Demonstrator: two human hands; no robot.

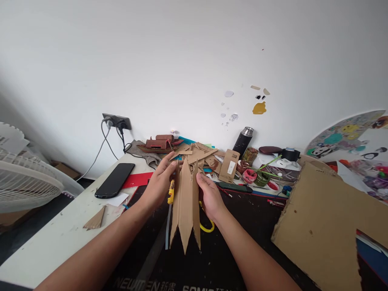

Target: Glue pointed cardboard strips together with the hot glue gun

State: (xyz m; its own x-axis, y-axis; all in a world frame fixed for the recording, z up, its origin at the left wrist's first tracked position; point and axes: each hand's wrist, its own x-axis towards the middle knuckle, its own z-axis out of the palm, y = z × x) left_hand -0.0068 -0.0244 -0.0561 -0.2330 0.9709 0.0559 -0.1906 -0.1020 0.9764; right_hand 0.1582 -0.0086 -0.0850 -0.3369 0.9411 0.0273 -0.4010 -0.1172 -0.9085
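A folded cardboard piece (186, 206) with creased panels and pointed ends stands out in front of me between my hands. My left hand (161, 180) grips its left edge near the far end, with the thumb on the near side. At the right edge, my right hand (209, 194) holds it with the thumb against the panel and the other fingers hidden behind. A yellow utility knife (171, 195) with its grey blade out lies just left of the cardboard. Yellow scissors (208, 229) show one handle loop below my right hand; the cardboard hides the rest.
Cardboard scraps (200, 153) lie heaped behind my hands. A model boat (159, 144), a black flask (243, 140) and paint jars (250, 176) stand along the wall. A phone (115, 180) is left; a large cardboard sheet (315, 226) is right. A fan (27, 178) stands far left.
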